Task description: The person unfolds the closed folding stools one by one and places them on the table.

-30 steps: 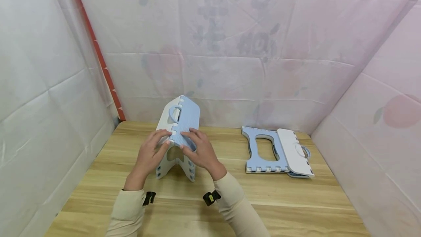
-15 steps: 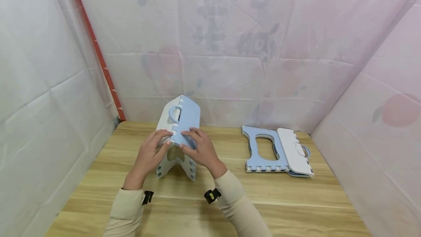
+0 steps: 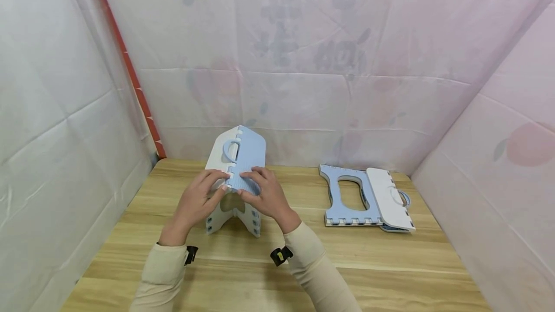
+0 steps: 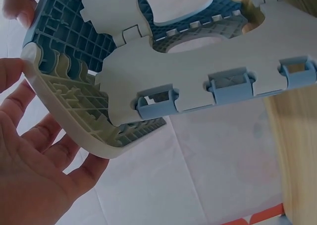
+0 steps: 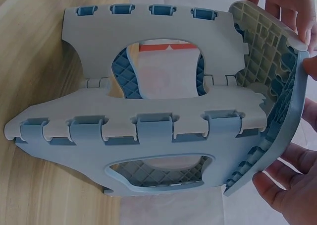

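A folding stool stands part-unfolded on the table, its white and blue seat halves sloping down from the hinge line like a roof. My left hand rests on the white half near the front edge, thumb by the hinge. On the blue half lies my right hand, its fingers spread over the ribbed top. In the left wrist view the fingers of my left hand touch the white panel's outer face. The right wrist view shows the grey legs splayed in a V beneath, with my right hand against the blue panel.
A second folding stool, folded flat in blue and white, lies on the right of the wooden table. White printed sheeting hangs close behind the table and along both sides. A red strip runs down the left corner.
The stool's seat halves and legs have spread slightly wider, the right leg shifting right. My hands keep to the same spots on the seat, moving a little with the panels.
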`<state>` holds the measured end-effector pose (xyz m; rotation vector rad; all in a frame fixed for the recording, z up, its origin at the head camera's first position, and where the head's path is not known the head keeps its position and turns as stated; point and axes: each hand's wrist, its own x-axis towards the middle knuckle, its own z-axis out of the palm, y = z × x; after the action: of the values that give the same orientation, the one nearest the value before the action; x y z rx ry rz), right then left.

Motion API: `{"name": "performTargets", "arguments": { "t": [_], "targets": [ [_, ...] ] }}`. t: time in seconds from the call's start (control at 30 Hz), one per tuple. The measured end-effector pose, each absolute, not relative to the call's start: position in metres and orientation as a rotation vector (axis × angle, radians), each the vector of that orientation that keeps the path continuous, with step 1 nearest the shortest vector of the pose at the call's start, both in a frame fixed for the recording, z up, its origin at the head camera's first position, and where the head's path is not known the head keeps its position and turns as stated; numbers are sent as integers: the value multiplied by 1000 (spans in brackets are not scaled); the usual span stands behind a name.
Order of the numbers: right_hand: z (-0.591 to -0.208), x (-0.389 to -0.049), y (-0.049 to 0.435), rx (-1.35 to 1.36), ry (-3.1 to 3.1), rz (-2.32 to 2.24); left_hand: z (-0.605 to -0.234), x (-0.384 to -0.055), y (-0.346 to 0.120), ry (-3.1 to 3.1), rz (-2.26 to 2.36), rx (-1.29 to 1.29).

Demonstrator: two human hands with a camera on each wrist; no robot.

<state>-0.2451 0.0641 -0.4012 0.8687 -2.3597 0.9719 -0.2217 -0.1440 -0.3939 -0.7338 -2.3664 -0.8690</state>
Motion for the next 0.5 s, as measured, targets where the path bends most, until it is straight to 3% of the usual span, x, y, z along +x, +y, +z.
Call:
{"name": "performTargets", "arguments": {
  "t": [0.5],
  "targets": [
    [-399,-246,66,880,-2365,931,-389,-224,-145,-2407,-833,-766]
  ]
}}
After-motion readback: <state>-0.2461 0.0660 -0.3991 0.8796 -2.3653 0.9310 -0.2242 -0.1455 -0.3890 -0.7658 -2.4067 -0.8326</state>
